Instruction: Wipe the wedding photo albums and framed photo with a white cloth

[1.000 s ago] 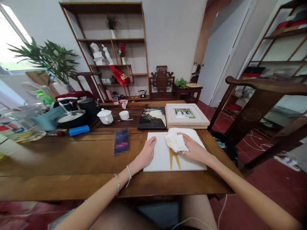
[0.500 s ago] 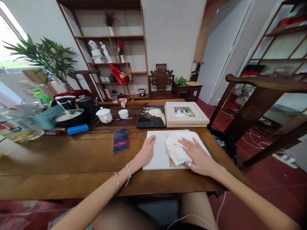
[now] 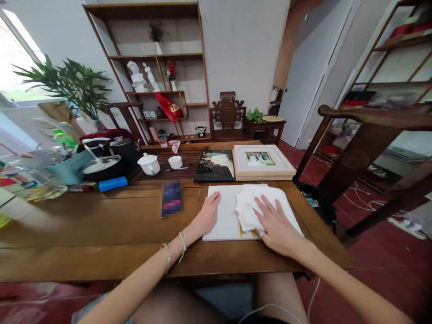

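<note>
A flat white board point(image 3: 224, 220) lies on the wooden table near its front edge. My left hand point(image 3: 209, 211) rests along the board's left edge, fingers stretched out and holding nothing. On the right part of the board is a white cloth point(image 3: 249, 202), bunched at its left side. My right hand point(image 3: 275, 225) presses on the cloth with fingers spread flat; a ring shows on one finger. A small gold-coloured patch point(image 3: 248, 231) peeks out below the cloth, the rest of it hidden.
Behind the board lie a dark photo panel point(image 3: 214, 165) and a framed photo point(image 3: 263, 162). A phone-sized blurred item point(image 3: 172, 199) is to the left, beyond it a lidded white cup point(image 3: 149, 164) and a blue block point(image 3: 113, 184). A wooden chair point(image 3: 357, 157) stands at right.
My right hand has shifted slightly over the cloth, whose bunched edge sits a little further right. My left hand stays at the board's left edge. The view has tilted slightly.
</note>
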### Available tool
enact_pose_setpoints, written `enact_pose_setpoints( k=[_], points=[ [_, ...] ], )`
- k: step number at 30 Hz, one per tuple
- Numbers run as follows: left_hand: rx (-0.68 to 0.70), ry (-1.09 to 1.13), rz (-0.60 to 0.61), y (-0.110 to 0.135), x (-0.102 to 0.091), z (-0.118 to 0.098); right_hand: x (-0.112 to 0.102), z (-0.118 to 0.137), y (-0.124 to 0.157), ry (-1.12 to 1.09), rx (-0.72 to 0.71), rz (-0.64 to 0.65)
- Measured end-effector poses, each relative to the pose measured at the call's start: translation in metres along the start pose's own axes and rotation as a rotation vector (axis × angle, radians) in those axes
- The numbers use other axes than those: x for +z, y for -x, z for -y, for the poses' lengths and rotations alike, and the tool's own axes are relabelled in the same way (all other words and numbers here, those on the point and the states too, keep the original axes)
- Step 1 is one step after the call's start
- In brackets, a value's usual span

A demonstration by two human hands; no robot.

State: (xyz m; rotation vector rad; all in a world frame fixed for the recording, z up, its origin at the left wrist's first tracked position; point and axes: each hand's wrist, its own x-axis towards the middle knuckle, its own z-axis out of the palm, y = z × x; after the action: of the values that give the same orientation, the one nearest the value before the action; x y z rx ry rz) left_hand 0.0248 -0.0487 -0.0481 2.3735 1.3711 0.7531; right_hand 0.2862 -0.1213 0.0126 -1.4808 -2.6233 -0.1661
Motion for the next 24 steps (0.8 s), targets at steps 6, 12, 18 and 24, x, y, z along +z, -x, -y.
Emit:
enact_pose_setpoints(
  k=[6, 12, 18, 24],
  points=[
    [0.008, 0.0, -0.023, 0.0, 0.002, 0.002, -0.01, 0.013, 0.031, -0.032, -0.054, 0.001],
    [-0.004, -0.014, 0.009, 0.0, -0.001, -0.001, -0.003, -0.026, -0.027, -0.075, 0.008, 0.05],
    [0.002, -0.02, 0.007, 0.0, -0.001, 0.0, 0.003, -0.033, -0.065, -0.115, 0.087, 0.082],
    [0.014, 0.011, -0.022, 0.001, 0.002, 0.002, 0.0, 0.003, -0.041, -0.093, 0.025, 0.044]
  ],
)
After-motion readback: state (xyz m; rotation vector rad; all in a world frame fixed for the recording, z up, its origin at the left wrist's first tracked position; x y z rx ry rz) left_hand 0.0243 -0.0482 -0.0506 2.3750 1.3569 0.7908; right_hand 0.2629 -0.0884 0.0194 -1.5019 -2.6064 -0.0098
